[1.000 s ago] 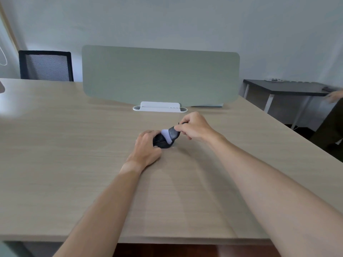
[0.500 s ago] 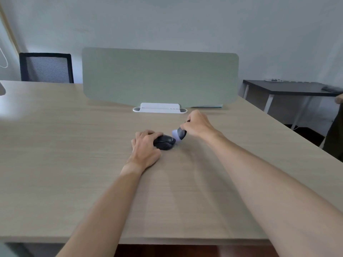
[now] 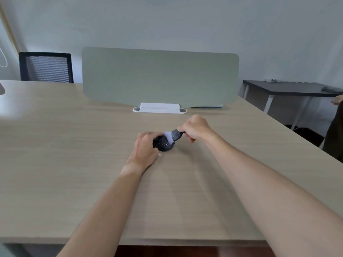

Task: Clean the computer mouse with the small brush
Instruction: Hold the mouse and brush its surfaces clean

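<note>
Back down onto the computer mouse (image 3: 163, 144) at frame centre: small brush (image 3: 171, 136), pinched by right hand (image 3: 194, 129); left hand (image 3: 145, 148) gripping, steadying it.

1. I'm over a light wood desk (image 3: 55, 145) with a green divider panel (image 3: 159, 76) in its white base (image 3: 160, 108).
2. Black mesh chair (image 3: 46, 67) back left, dark side table (image 3: 289, 89) right, plain pale wall (image 3: 167, 21).

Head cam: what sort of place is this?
Most likely an office: a long wooden desk with a grey-green divider screen, a black mesh office chair behind it, and a dark side table at right.
</note>
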